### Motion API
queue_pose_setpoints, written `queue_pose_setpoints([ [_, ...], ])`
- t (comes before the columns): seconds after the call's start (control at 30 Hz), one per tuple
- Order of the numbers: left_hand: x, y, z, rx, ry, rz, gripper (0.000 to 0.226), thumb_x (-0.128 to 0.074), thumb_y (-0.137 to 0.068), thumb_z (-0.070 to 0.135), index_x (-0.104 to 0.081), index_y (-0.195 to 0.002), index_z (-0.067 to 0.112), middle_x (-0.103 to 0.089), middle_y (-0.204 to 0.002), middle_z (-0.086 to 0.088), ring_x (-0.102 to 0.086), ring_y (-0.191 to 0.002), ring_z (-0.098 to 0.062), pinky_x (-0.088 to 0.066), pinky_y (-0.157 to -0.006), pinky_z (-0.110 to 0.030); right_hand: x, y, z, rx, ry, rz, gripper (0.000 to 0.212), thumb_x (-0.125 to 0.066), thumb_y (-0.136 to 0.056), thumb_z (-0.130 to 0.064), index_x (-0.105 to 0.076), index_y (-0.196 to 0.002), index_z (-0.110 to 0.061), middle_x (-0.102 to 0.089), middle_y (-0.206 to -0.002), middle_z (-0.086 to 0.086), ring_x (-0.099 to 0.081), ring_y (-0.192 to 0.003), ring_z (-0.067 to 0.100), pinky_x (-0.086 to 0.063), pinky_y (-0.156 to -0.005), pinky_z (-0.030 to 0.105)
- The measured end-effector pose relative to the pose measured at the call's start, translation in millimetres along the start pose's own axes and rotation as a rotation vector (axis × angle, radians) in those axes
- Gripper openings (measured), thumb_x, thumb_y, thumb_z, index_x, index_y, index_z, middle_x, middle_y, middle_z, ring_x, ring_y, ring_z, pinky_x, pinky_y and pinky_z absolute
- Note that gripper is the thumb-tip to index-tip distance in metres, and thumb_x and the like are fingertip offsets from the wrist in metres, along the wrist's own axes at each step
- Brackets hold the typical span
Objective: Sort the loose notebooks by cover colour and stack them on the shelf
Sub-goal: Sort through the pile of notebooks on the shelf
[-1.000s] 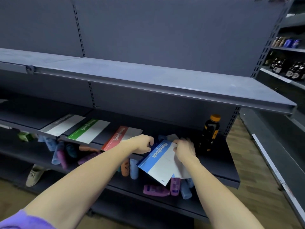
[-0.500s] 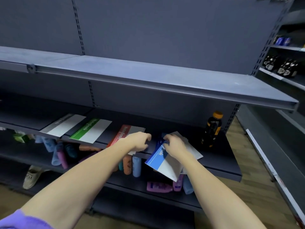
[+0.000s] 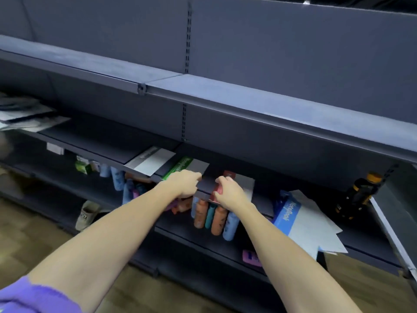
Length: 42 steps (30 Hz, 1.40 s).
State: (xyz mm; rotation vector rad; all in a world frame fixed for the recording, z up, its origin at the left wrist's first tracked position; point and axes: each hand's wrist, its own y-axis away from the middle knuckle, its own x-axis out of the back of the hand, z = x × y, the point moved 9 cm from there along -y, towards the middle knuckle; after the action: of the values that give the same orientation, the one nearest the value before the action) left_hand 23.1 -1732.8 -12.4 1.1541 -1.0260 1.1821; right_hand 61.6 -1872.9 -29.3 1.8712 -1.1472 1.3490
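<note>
red notebook pinched by right hand; left hand curled on green notebook.

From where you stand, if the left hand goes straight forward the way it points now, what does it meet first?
Probably the green notebook: the left hand points up and right at the shelf edge, its fingertips at that cover's near corner. Depth is unclear, so it may already touch it.

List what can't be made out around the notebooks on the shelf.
- Red notebook: head view; right hand covers most of its cover.
- Green notebook: near end hidden under left hand.
- Pile at left edge: blurred, cut off; cover colours unreadable.
</note>
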Motion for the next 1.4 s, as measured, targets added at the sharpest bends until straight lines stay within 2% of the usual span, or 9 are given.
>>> queue_pose_setpoints([
  [0.17, 8, 46, -109, 0.102, 0.025, 0.043, 0.036, -0.052, -0.092, 0.025, -0.051, -0.128, 0.019, -0.06, -0.131, -0.007, -0.056, -0.118, -0.031, -0.047, -0.089, -0.038, -53, -27, -107, 0.107, -0.011, -0.051, 0.047, -0.057, -0.094, -0.025, -0.05, -0.138, -0.014, -0.053, -0.136, 0.009, -0.05, -0.126, 0.029, -0.043, -0.103, 0.04],
  [0.27, 8, 72, -172, 0.167, -0.026, 0.029, 0.035, -0.05, -0.092, 0.023, -0.052, -0.126, 0.022, -0.061, -0.129, -0.008, -0.056, -0.117, -0.031, -0.042, -0.081, -0.038, -84, -38, -167, 0.15, -0.04, -0.082, 0.04, -0.056, -0.091, -0.023, -0.052, -0.13, -0.013, -0.054, -0.129, 0.01, -0.051, -0.121, 0.031, -0.044, -0.098, 0.04],
  [0.37, 4, 99, -227, 0.24, -0.066, -0.006, 0.032, -0.051, -0.094, 0.027, -0.051, -0.126, 0.021, -0.06, -0.127, -0.007, -0.055, -0.115, -0.03, -0.04, -0.076, -0.036, -112, -48, -216, 0.191, -0.068, -0.119, 0.046, -0.057, -0.091, -0.025, -0.05, -0.135, -0.014, -0.053, -0.129, 0.009, -0.052, -0.121, 0.03, -0.044, -0.098, 0.039],
  [0.43, 3, 113, -259, 0.284, -0.075, -0.003, 0.029, -0.049, -0.095, 0.029, -0.051, -0.123, 0.021, -0.06, -0.124, -0.008, -0.054, -0.113, -0.03, -0.043, -0.079, -0.038, -129, -55, -244, 0.212, -0.075, -0.144, 0.048, -0.057, -0.092, -0.027, -0.048, -0.138, -0.015, -0.051, -0.13, 0.009, -0.051, -0.121, 0.03, -0.043, -0.099, 0.039],
  [0.63, -2, 125, -349, 0.38, -0.064, -0.003, 0.046, -0.047, -0.097, 0.04, -0.044, -0.14, 0.025, -0.056, -0.133, -0.005, -0.051, -0.121, -0.03, -0.043, -0.096, -0.045, -162, -96, -313, 0.272, -0.082, -0.172, 0.046, -0.057, -0.093, -0.027, -0.045, -0.136, -0.014, -0.05, -0.13, 0.009, -0.052, -0.118, 0.029, -0.044, -0.098, 0.043],
  [0.8, 3, 112, -422, 0.419, -0.066, 0.013, 0.048, -0.048, -0.098, 0.042, -0.043, -0.142, 0.023, -0.055, -0.135, -0.005, -0.049, -0.123, -0.029, -0.042, -0.099, -0.044, -192, -156, -367, 0.314, -0.128, -0.186, 0.04, -0.059, -0.093, -0.028, -0.047, -0.127, -0.013, -0.052, -0.125, 0.008, -0.053, -0.115, 0.029, -0.045, -0.096, 0.043],
  [1.0, 27, 84, -519, 0.439, -0.124, -0.003, 0.045, -0.048, -0.098, 0.04, -0.046, -0.14, 0.023, -0.056, -0.134, -0.006, -0.05, -0.122, -0.03, -0.041, -0.095, -0.041, -228, -240, -442, 0.353, -0.202, -0.179, 0.044, -0.058, -0.095, -0.031, -0.044, -0.133, -0.014, -0.051, -0.129, 0.008, -0.05, -0.12, 0.03, -0.044, -0.098, 0.043],
  [1.13, 46, 67, -588, 0.473, -0.149, -0.021, 0.051, -0.046, -0.099, 0.04, -0.039, -0.147, 0.024, -0.053, -0.14, -0.007, -0.048, -0.127, -0.03, -0.042, -0.1, -0.043, -250, -294, -491, 0.34, -0.22, -0.198, 0.051, -0.056, -0.096, -0.032, -0.04, -0.142, -0.014, -0.048, -0.137, 0.009, -0.048, -0.126, 0.03, -0.043, -0.1, 0.041],
  [1.4, 57, 65, -718, 0.503, -0.136, -0.011, 0.049, -0.046, -0.099, 0.039, -0.04, -0.145, 0.023, -0.054, -0.138, -0.006, -0.048, -0.124, -0.03, -0.043, -0.098, -0.043, -297, -351, -604, 0.388, -0.246, -0.233, 0.051, -0.058, -0.094, -0.03, -0.043, -0.14, -0.015, -0.049, -0.136, 0.009, -0.049, -0.124, 0.029, -0.042, -0.103, 0.042],
])
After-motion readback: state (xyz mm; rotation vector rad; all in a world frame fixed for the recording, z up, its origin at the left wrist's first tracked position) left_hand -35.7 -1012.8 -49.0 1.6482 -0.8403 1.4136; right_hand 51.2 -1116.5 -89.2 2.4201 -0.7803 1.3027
